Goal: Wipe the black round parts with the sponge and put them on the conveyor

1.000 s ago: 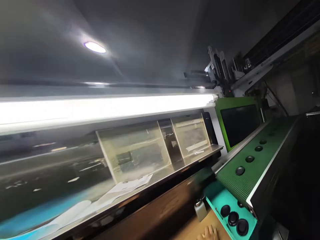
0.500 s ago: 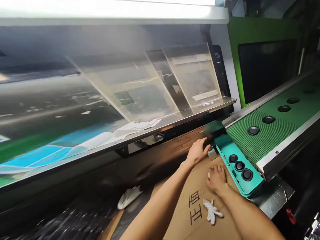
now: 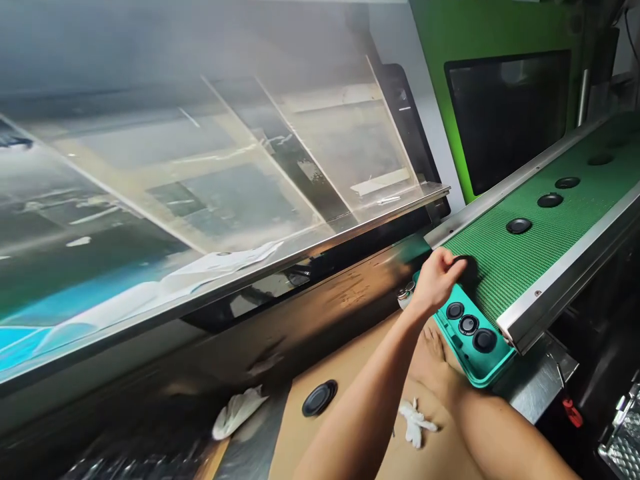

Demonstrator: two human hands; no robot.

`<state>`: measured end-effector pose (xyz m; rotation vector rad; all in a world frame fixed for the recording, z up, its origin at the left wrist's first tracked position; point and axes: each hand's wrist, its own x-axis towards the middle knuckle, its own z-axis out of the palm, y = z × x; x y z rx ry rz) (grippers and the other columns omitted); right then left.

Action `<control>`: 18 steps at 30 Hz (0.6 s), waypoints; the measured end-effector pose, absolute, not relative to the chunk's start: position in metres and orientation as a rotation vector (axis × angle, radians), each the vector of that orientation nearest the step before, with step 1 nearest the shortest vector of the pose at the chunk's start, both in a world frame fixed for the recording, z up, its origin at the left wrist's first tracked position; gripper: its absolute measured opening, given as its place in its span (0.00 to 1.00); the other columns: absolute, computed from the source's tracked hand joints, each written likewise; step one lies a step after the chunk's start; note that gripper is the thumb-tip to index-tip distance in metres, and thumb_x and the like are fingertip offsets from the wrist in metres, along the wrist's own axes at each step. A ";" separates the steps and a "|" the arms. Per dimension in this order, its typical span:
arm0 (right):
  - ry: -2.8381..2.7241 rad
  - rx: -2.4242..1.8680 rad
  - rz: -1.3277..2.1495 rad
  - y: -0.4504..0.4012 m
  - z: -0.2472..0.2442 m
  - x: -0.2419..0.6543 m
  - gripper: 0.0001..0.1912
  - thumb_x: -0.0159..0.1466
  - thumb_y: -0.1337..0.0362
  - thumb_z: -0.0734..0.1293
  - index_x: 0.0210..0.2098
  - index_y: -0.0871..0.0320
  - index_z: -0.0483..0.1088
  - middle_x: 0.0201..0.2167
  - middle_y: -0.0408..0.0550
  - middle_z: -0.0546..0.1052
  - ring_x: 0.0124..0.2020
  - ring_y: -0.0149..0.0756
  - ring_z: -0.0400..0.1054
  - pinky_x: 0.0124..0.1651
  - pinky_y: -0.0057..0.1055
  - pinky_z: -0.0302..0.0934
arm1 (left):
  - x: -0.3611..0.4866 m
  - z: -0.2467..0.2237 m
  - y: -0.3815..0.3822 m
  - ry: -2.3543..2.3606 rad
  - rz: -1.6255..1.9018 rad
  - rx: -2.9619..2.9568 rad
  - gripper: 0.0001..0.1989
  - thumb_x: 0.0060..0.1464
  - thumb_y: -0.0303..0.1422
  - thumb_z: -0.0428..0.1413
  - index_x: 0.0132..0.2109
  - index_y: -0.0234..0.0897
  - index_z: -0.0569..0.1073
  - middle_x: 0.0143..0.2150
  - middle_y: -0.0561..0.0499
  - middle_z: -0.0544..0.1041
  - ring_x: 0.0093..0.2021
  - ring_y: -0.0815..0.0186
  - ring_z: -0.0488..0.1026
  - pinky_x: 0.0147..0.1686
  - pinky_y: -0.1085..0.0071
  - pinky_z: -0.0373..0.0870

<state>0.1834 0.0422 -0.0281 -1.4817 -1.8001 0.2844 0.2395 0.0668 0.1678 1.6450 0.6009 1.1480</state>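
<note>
My left hand (image 3: 440, 277) is closed in a pinch on a round black disc (image 3: 468, 265) at the near end of the green conveyor belt. Behind my left forearm, my right hand (image 3: 434, 350) is partly hidden; its visible fingers lie stretched out on the cardboard (image 3: 367, 353), beside the teal tray (image 3: 481, 380). Three round black parts (image 3: 469, 325) sit in a row in the tray. Another black disc (image 3: 320, 398) lies on the cardboard left of my left forearm. A small metal piece (image 3: 405, 293) is by the tray's far left corner.
Several black discs (image 3: 519, 226) are spread along the green conveyor belt (image 3: 493, 267), which has a metal side rail (image 3: 565, 293). A machine with a clear cover (image 3: 240, 173) stands at left. White gloves (image 3: 417, 423) lie on the cardboard; a red-handled tool (image 3: 571, 412) is at lower right.
My left hand has moved up and right from beside the tray to the belt and taken hold of a disc. My right hand stays by the tray. The view has shifted; a disc on the cardboard now shows.
</note>
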 end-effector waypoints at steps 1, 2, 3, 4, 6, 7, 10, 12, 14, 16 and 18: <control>-1.793 -1.529 0.278 0.042 -0.027 0.184 0.13 0.66 0.67 0.62 0.48 0.60 0.73 0.48 0.56 0.74 0.54 0.51 0.63 0.57 0.49 0.55 | 0.211 0.156 0.060 0.659 1.195 1.548 0.16 0.50 0.36 0.67 0.32 0.38 0.65 0.25 0.59 0.67 0.25 0.73 0.66 0.29 0.77 0.66; -1.795 -1.587 0.271 0.042 -0.026 0.185 0.12 0.66 0.66 0.63 0.46 0.60 0.74 0.47 0.57 0.74 0.53 0.51 0.63 0.56 0.48 0.56 | 0.180 0.141 0.054 0.709 1.241 1.428 0.16 0.52 0.38 0.66 0.33 0.38 0.65 0.25 0.60 0.67 0.24 0.74 0.66 0.28 0.78 0.66; -1.804 -1.636 0.266 0.042 -0.024 0.187 0.12 0.65 0.65 0.63 0.46 0.60 0.74 0.46 0.57 0.74 0.51 0.50 0.64 0.55 0.46 0.57 | 0.149 0.123 0.047 0.775 1.304 1.298 0.17 0.50 0.38 0.67 0.36 0.39 0.66 0.26 0.60 0.69 0.25 0.74 0.68 0.28 0.78 0.67; -1.814 -1.663 0.268 0.042 -0.022 0.188 0.12 0.65 0.64 0.64 0.45 0.60 0.74 0.46 0.57 0.74 0.50 0.49 0.65 0.54 0.45 0.57 | 0.120 0.103 0.041 0.870 1.378 1.164 0.19 0.48 0.36 0.69 0.41 0.39 0.68 0.28 0.59 0.73 0.27 0.73 0.71 0.29 0.77 0.69; -1.788 -1.684 0.278 0.043 -0.017 0.191 0.13 0.66 0.61 0.64 0.48 0.59 0.73 0.45 0.55 0.74 0.49 0.46 0.65 0.54 0.41 0.58 | 0.070 0.061 0.030 1.015 1.417 0.931 0.26 0.45 0.32 0.70 0.50 0.40 0.69 0.35 0.55 0.78 0.32 0.71 0.76 0.33 0.75 0.73; -1.754 -1.663 0.283 0.043 -0.014 0.192 0.14 0.67 0.61 0.64 0.50 0.59 0.73 0.45 0.55 0.75 0.50 0.45 0.65 0.54 0.40 0.58 | 0.052 0.040 0.025 1.065 1.430 0.831 0.26 0.45 0.30 0.69 0.50 0.38 0.70 0.36 0.53 0.79 0.32 0.70 0.76 0.33 0.75 0.73; -1.698 -1.463 0.266 0.038 -0.009 0.186 0.18 0.68 0.61 0.64 0.56 0.57 0.70 0.49 0.53 0.74 0.52 0.42 0.64 0.57 0.37 0.58 | 0.029 -0.006 0.014 1.029 1.445 0.608 0.13 0.50 0.25 0.64 0.44 0.34 0.75 0.39 0.49 0.80 0.35 0.69 0.78 0.37 0.74 0.75; -1.756 -1.275 0.258 0.031 -0.009 0.176 0.18 0.68 0.61 0.66 0.57 0.56 0.71 0.51 0.52 0.74 0.52 0.41 0.63 0.57 0.36 0.58 | 0.031 -0.019 0.012 0.898 1.457 0.508 0.07 0.53 0.25 0.60 0.41 0.33 0.76 0.39 0.48 0.81 0.38 0.68 0.78 0.42 0.71 0.76; -1.853 -1.164 0.242 0.022 -0.011 0.165 0.18 0.69 0.59 0.66 0.57 0.55 0.72 0.51 0.52 0.73 0.52 0.41 0.63 0.56 0.36 0.59 | 0.035 -0.019 0.011 0.743 1.442 0.450 0.05 0.57 0.26 0.57 0.41 0.34 0.77 0.41 0.46 0.81 0.42 0.66 0.79 0.47 0.70 0.75; -1.933 -1.165 0.200 0.012 -0.014 0.154 0.19 0.70 0.58 0.65 0.58 0.55 0.72 0.54 0.54 0.72 0.53 0.43 0.62 0.57 0.38 0.58 | 0.035 -0.014 0.012 0.612 1.396 0.420 0.08 0.60 0.31 0.54 0.43 0.33 0.77 0.44 0.43 0.80 0.48 0.63 0.78 0.53 0.66 0.74; -2.017 -1.185 0.160 0.004 -0.016 0.147 0.19 0.71 0.59 0.62 0.59 0.56 0.71 0.58 0.55 0.71 0.54 0.44 0.60 0.58 0.40 0.57 | 0.031 -0.011 0.012 0.553 1.349 0.393 0.14 0.63 0.36 0.51 0.44 0.32 0.77 0.47 0.40 0.80 0.53 0.58 0.76 0.58 0.59 0.71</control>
